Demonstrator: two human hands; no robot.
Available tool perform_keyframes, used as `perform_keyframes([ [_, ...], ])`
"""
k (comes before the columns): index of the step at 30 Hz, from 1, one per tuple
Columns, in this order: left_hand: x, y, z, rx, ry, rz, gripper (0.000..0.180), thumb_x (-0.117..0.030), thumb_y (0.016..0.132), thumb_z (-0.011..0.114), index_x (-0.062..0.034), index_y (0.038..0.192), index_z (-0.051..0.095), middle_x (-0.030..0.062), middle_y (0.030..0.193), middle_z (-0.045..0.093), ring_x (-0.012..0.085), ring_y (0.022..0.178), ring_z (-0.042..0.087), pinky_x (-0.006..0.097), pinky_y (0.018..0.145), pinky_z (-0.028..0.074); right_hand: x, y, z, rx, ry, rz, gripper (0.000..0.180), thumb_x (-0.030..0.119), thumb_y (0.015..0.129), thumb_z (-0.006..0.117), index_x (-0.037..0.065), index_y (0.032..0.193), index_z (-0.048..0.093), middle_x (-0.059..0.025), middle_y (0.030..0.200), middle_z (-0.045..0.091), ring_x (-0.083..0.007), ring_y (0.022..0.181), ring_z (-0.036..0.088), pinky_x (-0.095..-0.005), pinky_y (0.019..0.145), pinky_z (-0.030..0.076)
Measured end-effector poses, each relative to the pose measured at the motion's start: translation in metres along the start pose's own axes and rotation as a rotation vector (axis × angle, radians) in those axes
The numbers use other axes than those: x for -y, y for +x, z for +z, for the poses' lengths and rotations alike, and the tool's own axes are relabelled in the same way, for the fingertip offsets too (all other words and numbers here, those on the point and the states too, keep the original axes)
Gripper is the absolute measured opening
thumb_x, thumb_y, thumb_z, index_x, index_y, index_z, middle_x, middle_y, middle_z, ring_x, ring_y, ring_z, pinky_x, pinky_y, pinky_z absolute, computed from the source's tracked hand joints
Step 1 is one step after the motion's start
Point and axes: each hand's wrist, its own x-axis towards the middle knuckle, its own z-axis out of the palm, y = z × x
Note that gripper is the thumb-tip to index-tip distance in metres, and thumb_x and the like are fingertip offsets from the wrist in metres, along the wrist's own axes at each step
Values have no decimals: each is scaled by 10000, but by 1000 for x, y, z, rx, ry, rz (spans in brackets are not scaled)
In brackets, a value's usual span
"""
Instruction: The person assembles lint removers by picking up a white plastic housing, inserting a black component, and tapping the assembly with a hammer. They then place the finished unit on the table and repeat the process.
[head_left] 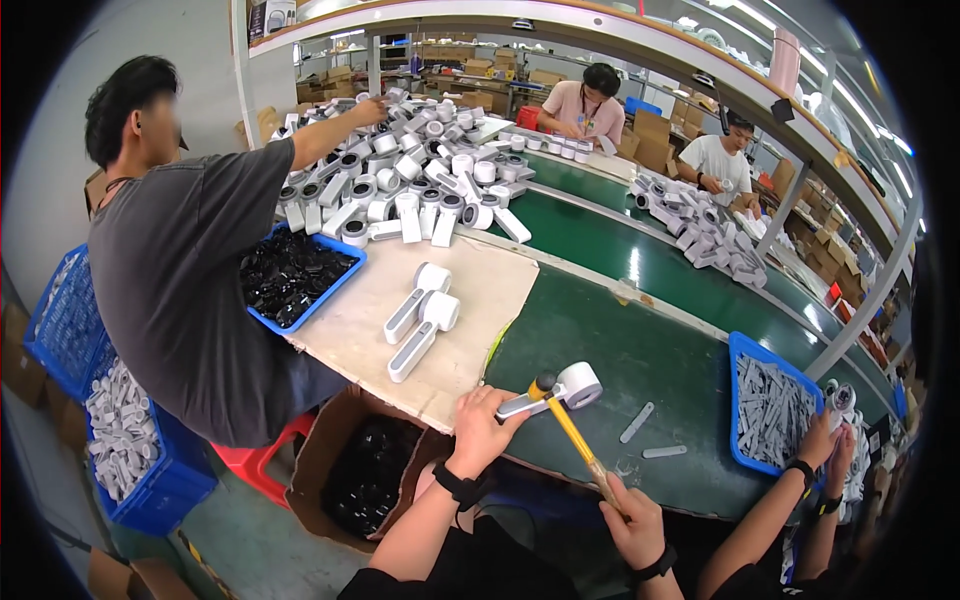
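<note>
My left hand (482, 428) is closed around the grey handle end of a white handheld fan body (578, 386), which lies on the green tabletop. In my right hand (636, 522) is a hammer (574, 434) with a yellow handle. Its dark head is over the fan body's handle; whether they touch, I cannot tell. Two loose grey strips, one upright in view (637, 422) and one lying crosswise (664, 452), are on the table to the right of the fan body. Beyond my left hand, several similar fan bodies (425, 335) rest on a cardboard sheet (480, 280).
A blue tray (735, 400) of grey strips stands at the right, beside a co-worker's hands (825, 440). At the left, a seated person (190, 270) reaches into a large heap of fan bodies (400, 170). A blue tray (345, 275) and a carton (310, 490) hold black parts.
</note>
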Motion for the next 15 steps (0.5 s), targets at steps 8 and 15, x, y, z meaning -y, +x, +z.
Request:
perform_keyframes([
  [8,1,0,0,21,-18,-27,221,-201,738,812,-88,895,706,74,828,642,282,877,607,395,896,384,12,-7,-2,73,-89,21,477,-16,802,707,10,1270,619,-113,725,547,-213,595,532,-296,572,423],
  [15,7,-4,-1,22,12,-18,280,-261,731,815,-105,944,721,56,838,650,271,877,615,389,886,384,13,-8,5,62,-78,-65,485,-11,807,712,53,1279,621,-128,753,586,-267,623,599,-337,577,474],
])
